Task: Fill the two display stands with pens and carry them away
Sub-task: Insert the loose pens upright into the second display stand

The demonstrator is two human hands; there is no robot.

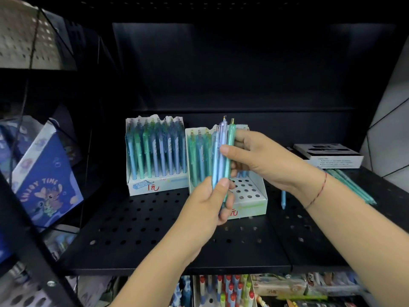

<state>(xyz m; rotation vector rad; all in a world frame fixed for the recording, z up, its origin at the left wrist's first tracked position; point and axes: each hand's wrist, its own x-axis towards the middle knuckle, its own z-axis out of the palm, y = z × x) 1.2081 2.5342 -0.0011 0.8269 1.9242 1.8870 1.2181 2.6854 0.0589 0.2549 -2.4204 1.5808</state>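
**Loose bundle of pens over a half-empty stand**

The black shelf (141, 220) is a perforated metal plate, and it carries two white display stands. The left stand (155, 156), farther back, looks full: blue and green pens stand in every row that I can see. The right stand (250, 196), nearer, has pens only on its left side, and many holes on its right side are open.

Both hands hold one small bundle of pens (222, 156) upright, just in front of the right stand. The left hand (205, 209) is closed around the lower ends, with the thumb pressed on the front. The right hand (261, 158) pinches the upper part between thumb and fingers. How many pens are in the bundle I cannot tell exactly; it seems three or four.

I think the main risk is here: if one pen is pulled out while the other hand loosens, the rest may slide down and fall, and the tips could pass through the shelf holes. A hand pushing into the right stand may also tip it, because it is light and partly empty. Loose pens (352, 185) lie on the shelf at the right, near a flat white box (329, 155), and one blue pen (283, 199) beside the wrist could be knocked off.
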